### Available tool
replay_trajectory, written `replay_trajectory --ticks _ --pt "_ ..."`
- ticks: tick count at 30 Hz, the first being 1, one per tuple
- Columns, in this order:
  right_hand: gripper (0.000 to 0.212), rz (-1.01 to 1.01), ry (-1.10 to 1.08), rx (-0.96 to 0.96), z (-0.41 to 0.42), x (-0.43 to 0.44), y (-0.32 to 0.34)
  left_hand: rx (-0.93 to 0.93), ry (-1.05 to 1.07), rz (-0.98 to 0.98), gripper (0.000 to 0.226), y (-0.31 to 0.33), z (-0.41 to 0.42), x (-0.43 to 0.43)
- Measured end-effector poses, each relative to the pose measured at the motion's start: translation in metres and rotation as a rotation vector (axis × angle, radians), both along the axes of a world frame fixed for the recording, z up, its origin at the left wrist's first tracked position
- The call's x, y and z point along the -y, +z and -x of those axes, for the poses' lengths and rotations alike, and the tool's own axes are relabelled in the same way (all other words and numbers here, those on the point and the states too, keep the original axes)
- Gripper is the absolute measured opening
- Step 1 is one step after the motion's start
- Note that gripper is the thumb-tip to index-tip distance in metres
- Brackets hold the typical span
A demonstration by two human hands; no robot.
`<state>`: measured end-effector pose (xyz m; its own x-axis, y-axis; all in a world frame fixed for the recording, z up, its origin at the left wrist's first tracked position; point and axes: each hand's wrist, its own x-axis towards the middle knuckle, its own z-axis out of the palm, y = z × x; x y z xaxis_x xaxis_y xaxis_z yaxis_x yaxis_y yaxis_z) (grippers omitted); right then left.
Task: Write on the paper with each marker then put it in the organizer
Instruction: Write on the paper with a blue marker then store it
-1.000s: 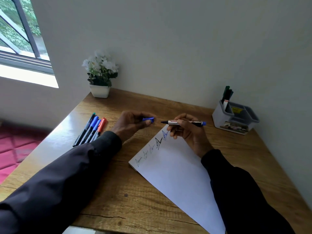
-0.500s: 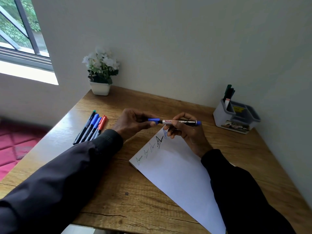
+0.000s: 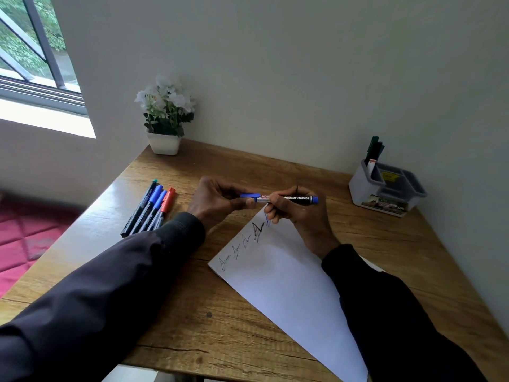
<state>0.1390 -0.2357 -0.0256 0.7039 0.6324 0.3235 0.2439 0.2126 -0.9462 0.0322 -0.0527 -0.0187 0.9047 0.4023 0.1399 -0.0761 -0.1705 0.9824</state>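
- The blue marker (image 3: 297, 199) lies level in the air just above the far corner of the paper (image 3: 289, 285), near the middle of the tabletop (image 3: 192, 321), its length running from 9 to 3 o'clock.
- The right hand (image 3: 303, 221) holds the marker's black barrel with thumb and curled fingers, and the blue rear end sticks out toward 3 o'clock.
- The left hand (image 3: 214, 202) pinches the blue cap (image 3: 250, 195) between thumb and fingertips. The cap sits on the marker's 9 o'clock end – whether it is pushed fully home I cannot tell.
- The paper lies skewed on the tabletop, running from the centre out toward 5 o'clock, with the right forearm resting over part of it.
- A row of scribbles (image 3: 257, 231) in green, black and blue follows the paper's far-left edge.
- The organizer (image 3: 360, 188), a grey box with several compartments, stands at 2 o'clock near the wall. A few dark markers (image 3: 374, 150) stand upright in its tall left compartment.
- Four loose markers (image 3: 150, 210) – one green-capped, two blue, one red – lie side by side at 10 o'clock, touching one another.
- A white pot of white flowers (image 3: 164, 125) stands at 11 o'clock, against the wall.
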Motion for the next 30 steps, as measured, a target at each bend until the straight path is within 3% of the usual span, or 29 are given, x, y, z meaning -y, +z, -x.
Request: replay_trajectory --ticks 8,12,21,25,28,30 --pt "0.014 0.000 0.040 -0.101 0.003 -0.002 -0.001 -0.023 0.046 -0.174 0.017 0.001 0.004 0.001" --pt "0.004 -0.029 0.051 -0.160 0.005 -0.003 0.001 -0.014 0.077 -0.164 0.018 0.006 0.007 0.007" --pt "0.004 -0.031 0.087 -0.237 0.006 -0.003 0.001 -0.035 0.090 -0.222 0.017 0.005 0.007 0.010" --pt "0.012 -0.022 0.090 -0.245 0.000 -0.004 0.005 -0.079 0.039 0.001 0.013 0.011 0.001 0.009" --pt "0.029 -0.073 0.005 -0.182 -0.007 0.002 0.015 -0.048 0.022 0.144 0.015 0.012 -0.001 0.010" --pt "0.020 -0.065 -0.137 -0.041 -0.015 0.009 0.018 -0.029 0.013 0.188 0.018 0.012 0.000 0.009"
